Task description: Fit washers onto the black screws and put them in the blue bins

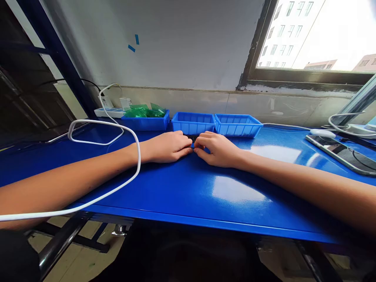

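Note:
My left hand (pixel 168 147) and my right hand (pixel 216 149) rest on the blue table (pixel 176 188), fingertips meeting just in front of the middle blue bin (pixel 193 122). Between the fingertips sits a small dark object (pixel 193 140), mostly hidden by the fingers; whether either hand grips it I cannot tell. A white cable (pixel 129 133) loops over my left forearm.
Three blue bins line the back: the left bin (pixel 146 122) holds green plastic bags (pixel 143 111), the right bin (pixel 237 125) looks empty. A white power strip (pixel 107 112) lies back left. A phone (pixel 342 153) and a white mouse (pixel 322 133) lie at the right.

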`<state>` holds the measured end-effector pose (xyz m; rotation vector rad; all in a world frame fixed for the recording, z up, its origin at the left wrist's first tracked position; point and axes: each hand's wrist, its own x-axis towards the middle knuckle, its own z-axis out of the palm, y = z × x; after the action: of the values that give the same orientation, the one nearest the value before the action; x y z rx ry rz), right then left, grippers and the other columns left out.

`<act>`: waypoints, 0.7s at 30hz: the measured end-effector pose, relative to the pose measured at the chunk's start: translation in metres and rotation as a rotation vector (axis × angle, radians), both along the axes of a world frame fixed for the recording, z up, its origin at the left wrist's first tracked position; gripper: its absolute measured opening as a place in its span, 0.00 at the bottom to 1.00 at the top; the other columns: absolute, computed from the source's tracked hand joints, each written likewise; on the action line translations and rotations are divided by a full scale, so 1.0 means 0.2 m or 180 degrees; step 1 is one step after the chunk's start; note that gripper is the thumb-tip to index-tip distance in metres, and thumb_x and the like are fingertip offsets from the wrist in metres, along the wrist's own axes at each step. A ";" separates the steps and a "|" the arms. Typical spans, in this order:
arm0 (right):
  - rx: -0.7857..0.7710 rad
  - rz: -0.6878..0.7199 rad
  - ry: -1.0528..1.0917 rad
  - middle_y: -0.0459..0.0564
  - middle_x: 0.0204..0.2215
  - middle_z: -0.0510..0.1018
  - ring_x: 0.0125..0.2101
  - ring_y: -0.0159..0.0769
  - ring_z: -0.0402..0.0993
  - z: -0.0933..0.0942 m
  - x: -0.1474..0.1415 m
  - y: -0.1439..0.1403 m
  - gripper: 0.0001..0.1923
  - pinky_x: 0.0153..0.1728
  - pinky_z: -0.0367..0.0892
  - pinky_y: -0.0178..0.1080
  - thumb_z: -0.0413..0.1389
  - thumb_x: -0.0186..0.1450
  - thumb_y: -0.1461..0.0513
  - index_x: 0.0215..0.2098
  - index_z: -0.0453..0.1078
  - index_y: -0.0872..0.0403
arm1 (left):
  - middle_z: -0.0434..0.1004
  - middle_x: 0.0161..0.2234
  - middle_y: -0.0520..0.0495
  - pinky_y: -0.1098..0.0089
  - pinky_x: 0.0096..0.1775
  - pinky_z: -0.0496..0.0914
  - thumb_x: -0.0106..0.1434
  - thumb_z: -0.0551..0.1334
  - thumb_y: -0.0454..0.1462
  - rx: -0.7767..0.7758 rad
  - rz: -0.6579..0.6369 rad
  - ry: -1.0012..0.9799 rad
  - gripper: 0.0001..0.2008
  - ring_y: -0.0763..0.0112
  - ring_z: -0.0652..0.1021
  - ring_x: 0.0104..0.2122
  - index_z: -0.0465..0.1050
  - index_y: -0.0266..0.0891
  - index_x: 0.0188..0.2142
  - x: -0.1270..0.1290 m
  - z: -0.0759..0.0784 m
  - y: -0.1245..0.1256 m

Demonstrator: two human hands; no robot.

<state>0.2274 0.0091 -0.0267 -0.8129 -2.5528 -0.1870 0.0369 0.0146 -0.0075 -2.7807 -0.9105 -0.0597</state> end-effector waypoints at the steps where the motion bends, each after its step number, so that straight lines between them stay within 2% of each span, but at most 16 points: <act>1: 0.0000 0.0000 -0.0001 0.50 0.29 0.73 0.31 0.33 0.65 0.00 0.00 0.00 0.07 0.34 0.60 0.35 0.51 0.62 0.64 0.33 0.70 0.57 | 0.70 0.27 0.47 0.69 0.31 0.61 0.66 0.49 0.38 -0.0005 0.0002 -0.0004 0.12 0.67 0.68 0.30 0.65 0.38 0.29 0.00 0.00 0.00; 21: 0.0002 -0.0012 -0.0056 0.50 0.28 0.73 0.31 0.33 0.65 0.00 0.00 0.00 0.07 0.35 0.59 0.36 0.51 0.62 0.64 0.33 0.70 0.58 | 0.69 0.26 0.47 0.69 0.32 0.62 0.65 0.49 0.38 -0.0017 0.0019 -0.0030 0.12 0.66 0.68 0.30 0.65 0.38 0.28 0.00 -0.01 0.01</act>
<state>0.2270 0.0088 -0.0262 -0.8193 -2.5675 -0.1971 0.0364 0.0165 -0.0086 -2.7847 -0.9223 -0.0695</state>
